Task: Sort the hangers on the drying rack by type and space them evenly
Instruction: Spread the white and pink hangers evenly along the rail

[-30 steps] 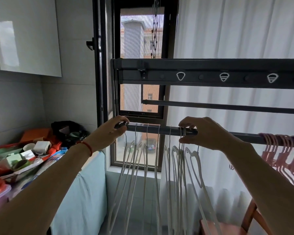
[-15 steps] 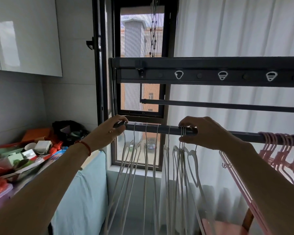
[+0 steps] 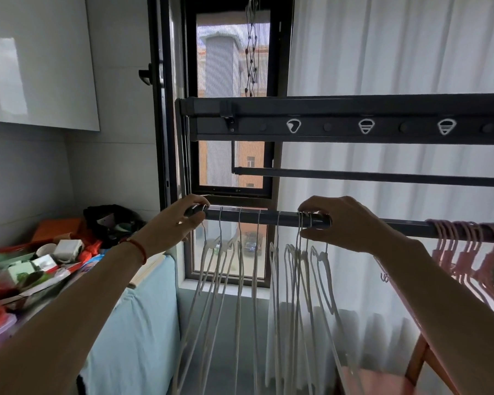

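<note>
1. I am seeing a cluttered worktop (image 3: 26,315) at near left.
2. My left hand (image 3: 180,220) is curling round the near rail's (image 3: 268,218) left end.
3. My right hand (image 3: 342,223) is pinching a bunch of white hangers (image 3: 297,280) at their hooks on that rail.
4. Pink hangers (image 3: 468,252) are crowding the rail's right stretch.
5. The rack's upper bar (image 3: 354,124) is crossing before the window (image 3: 231,81).

One head cam only, so no shared area. It looked fwd and slightly down at the rack bar (image 3: 268,218), close, at arm's reach. Window (image 3: 231,109) sat straight behind the bar, curtain (image 3: 397,52) behind it to the right.
</note>
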